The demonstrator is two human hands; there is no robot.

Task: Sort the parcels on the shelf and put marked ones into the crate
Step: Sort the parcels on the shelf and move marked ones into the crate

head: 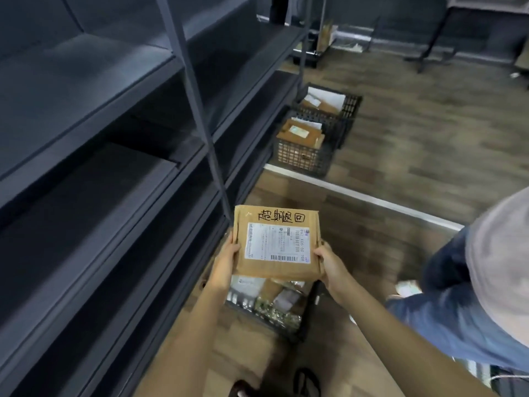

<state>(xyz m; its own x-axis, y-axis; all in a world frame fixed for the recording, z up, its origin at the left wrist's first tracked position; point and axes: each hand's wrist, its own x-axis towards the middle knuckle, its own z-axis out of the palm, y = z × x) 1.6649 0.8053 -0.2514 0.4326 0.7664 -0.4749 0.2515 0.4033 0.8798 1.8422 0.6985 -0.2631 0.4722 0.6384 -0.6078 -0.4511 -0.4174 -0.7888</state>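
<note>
I see the parcel [275,244] held flat in the air, black marking [282,216] facing up. Left hand [226,260] and right hand [329,265] each grip a side edge, thumbs on top; fingers underneath are hidden. It sits directly above the crate [266,315] beside the shelf [114,138]. The parcel covers most of the crate, and its contents are too blurred to read.

- Brown wood-plank floor [415,133] fills the right side
- A pale metal strip [372,200] crosses the floor at a slant
- A person stands at the right edge, in blue jeans [446,310] and a grey top [503,253]
- A black sandal [307,382] shows at the bottom edge
- Far back, thin black stand legs [432,38] by a dark wall, and possibly leaning cardboard [326,35], too blurred to be sure
</note>
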